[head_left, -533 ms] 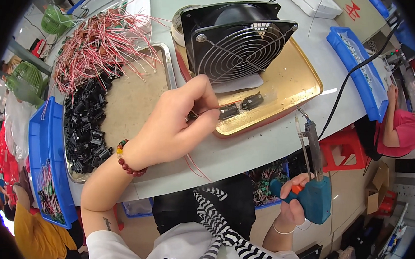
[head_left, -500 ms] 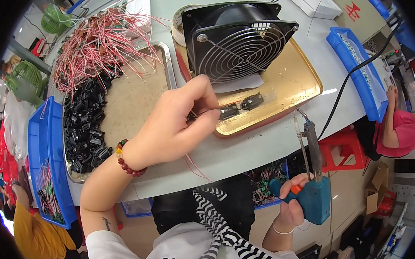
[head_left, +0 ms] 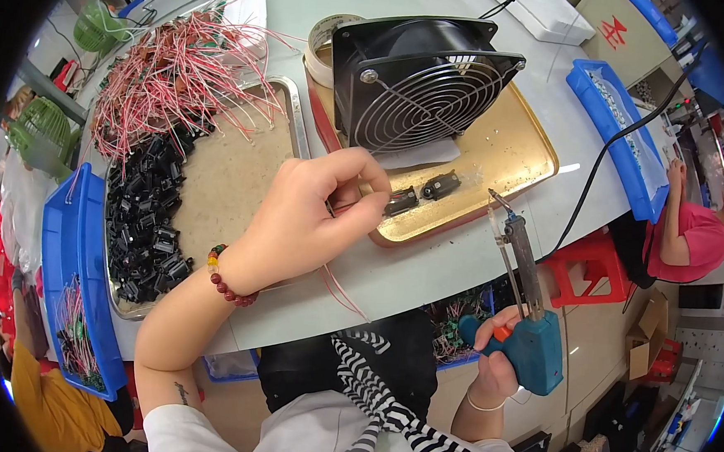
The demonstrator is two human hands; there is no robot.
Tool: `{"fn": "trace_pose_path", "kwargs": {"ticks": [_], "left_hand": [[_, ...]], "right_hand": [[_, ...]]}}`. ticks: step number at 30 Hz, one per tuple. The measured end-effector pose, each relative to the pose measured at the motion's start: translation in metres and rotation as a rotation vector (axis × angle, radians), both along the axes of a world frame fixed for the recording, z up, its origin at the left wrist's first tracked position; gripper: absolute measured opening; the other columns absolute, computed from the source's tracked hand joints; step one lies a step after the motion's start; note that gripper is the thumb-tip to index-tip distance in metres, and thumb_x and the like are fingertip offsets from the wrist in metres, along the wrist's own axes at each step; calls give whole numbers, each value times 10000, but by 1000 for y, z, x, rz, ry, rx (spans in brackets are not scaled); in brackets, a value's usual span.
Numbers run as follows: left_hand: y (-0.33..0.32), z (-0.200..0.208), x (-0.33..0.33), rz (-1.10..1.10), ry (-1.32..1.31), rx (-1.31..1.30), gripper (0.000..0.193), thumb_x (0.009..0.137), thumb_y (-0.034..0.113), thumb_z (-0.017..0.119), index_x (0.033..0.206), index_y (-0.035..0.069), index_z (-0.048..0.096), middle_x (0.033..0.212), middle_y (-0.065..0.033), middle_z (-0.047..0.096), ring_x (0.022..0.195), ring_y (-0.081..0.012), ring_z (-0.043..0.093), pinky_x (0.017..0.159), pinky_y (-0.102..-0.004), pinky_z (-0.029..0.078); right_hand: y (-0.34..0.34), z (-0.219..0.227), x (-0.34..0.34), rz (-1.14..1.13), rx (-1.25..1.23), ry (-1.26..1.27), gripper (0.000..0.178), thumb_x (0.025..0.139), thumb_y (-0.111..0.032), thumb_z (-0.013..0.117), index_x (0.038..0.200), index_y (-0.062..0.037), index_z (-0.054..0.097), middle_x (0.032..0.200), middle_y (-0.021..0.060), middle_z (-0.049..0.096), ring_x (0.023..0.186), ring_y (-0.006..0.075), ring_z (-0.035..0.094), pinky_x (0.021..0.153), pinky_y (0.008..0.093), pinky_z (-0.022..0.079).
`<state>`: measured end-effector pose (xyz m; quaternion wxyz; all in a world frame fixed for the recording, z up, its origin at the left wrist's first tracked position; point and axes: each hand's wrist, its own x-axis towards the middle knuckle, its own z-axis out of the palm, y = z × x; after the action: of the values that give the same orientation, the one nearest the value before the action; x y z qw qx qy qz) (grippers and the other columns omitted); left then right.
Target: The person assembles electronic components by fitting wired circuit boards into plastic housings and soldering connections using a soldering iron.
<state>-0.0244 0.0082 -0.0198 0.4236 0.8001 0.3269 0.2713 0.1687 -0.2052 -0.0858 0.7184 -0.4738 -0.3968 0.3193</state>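
My left hand (head_left: pixel 296 222) is closed in a pinch at the front left of a gold tray (head_left: pixel 514 173). What its fingertips hold is hidden; thin red and white wires (head_left: pixel 343 293) trail out below the hand. Beside the fingertips lies one small black plastic housing (head_left: pixel 402 200), with another black housing (head_left: pixel 441 185) just right of it. My right hand (head_left: pixel 496 368) grips a teal soldering gun (head_left: pixel 541 353) by its handle, a finger at the orange trigger. The gun's thin metal tip points up at the tray's front right edge, apart from the housings.
A black fan (head_left: pixel 424 89) with a wire guard stands on the gold tray, by a tape roll (head_left: pixel 323 50). Left, a metal tray (head_left: pixel 296 114) holds many black housings and wired boards. Blue bins (head_left: pixel 97 293) flank the table; a black cable (head_left: pixel 603 154) crosses the right side.
The soldering gun's tip has moved left and is now over the gold tray's front right edge. My left hand has shifted slightly right and stays pinched.
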Motion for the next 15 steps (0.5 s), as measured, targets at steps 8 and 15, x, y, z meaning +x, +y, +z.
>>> {"fn": "trace_pose_path", "kwargs": {"ticks": [8,15], "left_hand": [[3,-5,-3,-71,-177,-76,82,729,56,572,766,0,523,543,-36,448,514,-96,439,504,-249,365],[1,-7,-3,-120,-238,-138,76,754,47,565,759,1,505,604,-32,485,559,-86,458,530,-247,382]], "right_hand": [[-1,-14,7,17,79,-92,517,704,-138,650,1132,59,437,982,191,520,551,198,531,476,246,425],[-2,-13,6,16,80,-88,573,709,-132,634,1194,63,400,978,187,514,548,196,523,482,246,432]]}}
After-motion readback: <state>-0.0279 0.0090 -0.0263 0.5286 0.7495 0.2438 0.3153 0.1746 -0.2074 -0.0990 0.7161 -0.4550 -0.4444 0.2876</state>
